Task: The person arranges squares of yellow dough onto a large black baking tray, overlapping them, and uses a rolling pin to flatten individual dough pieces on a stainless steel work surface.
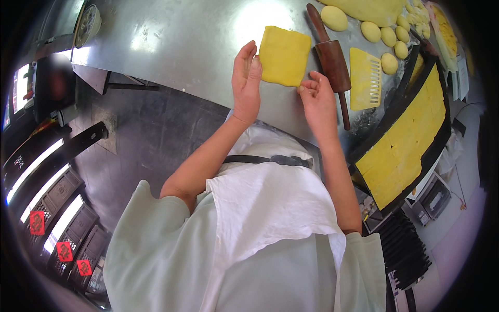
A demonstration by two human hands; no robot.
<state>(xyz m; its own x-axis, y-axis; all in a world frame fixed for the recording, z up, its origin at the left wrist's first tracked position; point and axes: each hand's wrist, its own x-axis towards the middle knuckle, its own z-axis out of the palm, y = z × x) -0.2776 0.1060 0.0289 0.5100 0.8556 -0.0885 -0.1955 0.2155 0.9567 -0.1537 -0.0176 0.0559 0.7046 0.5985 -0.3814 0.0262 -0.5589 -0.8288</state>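
A square sheet of yellow dough lies flat before me on the metal worktable. My left hand stands on edge along its left side, thumb tip against the dough and fingers straight. At the lower right corner, my right hand has thumb and curled fingertips on the dough's edge. Just right of the sheet lies a dark wooden rolling pin, its lower handle beside my right hand. Beyond the pin is a yellow slotted dough scraper, dusted with flour.
Several dough balls and a large dough mass sit at the upper right. A black baking tray holds rows of yellow dough pieces at the right. A bowl stands at the table's far left end.
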